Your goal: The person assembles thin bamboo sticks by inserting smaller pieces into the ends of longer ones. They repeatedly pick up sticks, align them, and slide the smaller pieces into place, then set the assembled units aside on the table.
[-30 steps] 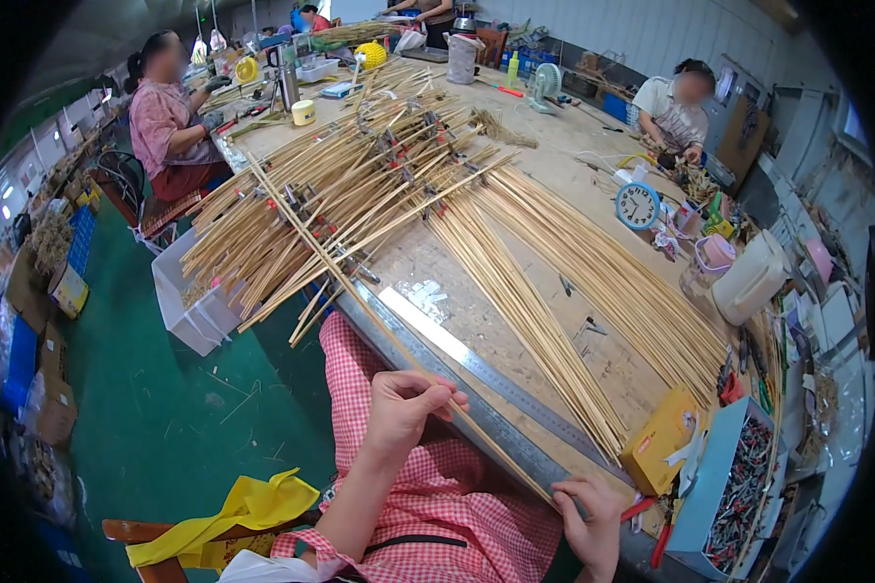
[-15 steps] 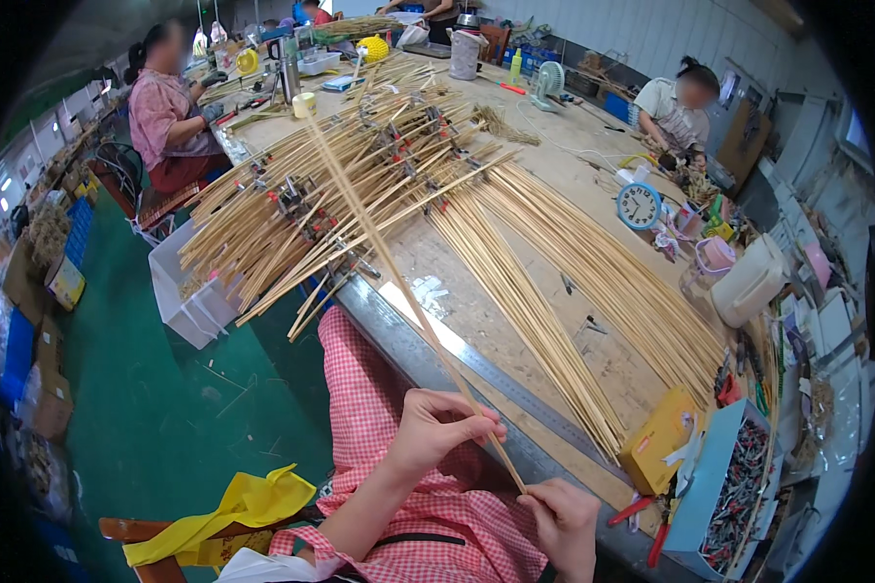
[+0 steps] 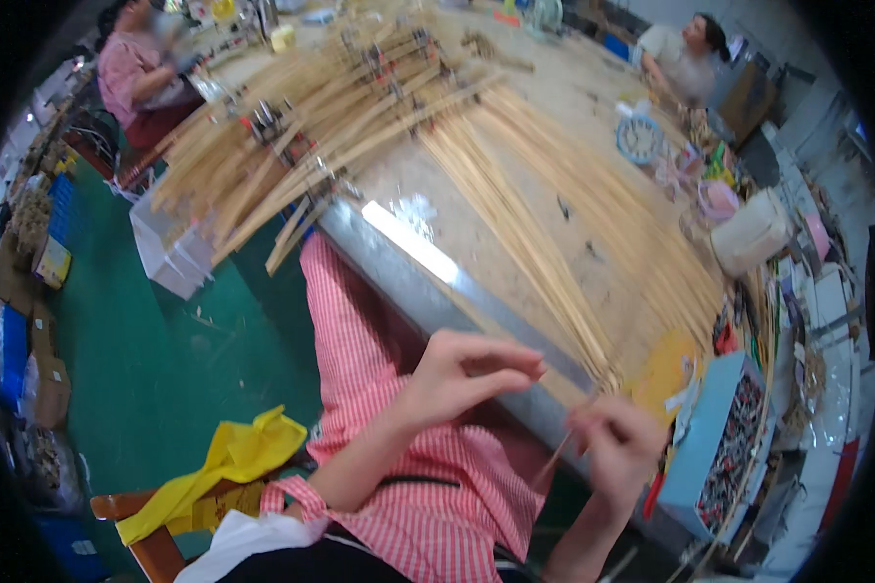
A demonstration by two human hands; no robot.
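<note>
My left hand (image 3: 472, 377) is held above the table's near edge, its thumb and fingers apart with nothing between them. To its right, my right hand (image 3: 620, 442) is closed, and a thin stick (image 3: 556, 459) slants down from its fingertips towards my lap. Blur hides much of that stick's length. Just beyond my right hand lie the near ends of a narrow bundle of straw-coloured sticks (image 3: 515, 248). A wider row of similar sticks (image 3: 612, 219) lies to the right of that bundle. A metal ruler (image 3: 413, 243) runs along the table's edge.
A large heap of clamped sticks (image 3: 311, 126) covers the far left of the table. On the right stand a blue box of small clips (image 3: 715, 432), a yellow box (image 3: 663, 374), a white jug (image 3: 752, 233) and a blue clock (image 3: 639, 139). Two people (image 3: 141, 78) (image 3: 681, 63) sit across.
My left hand has let go of the long stick and moved up and right. My right hand has moved up and right too. The stick no longer stretches across the table. My view has shifted.
</note>
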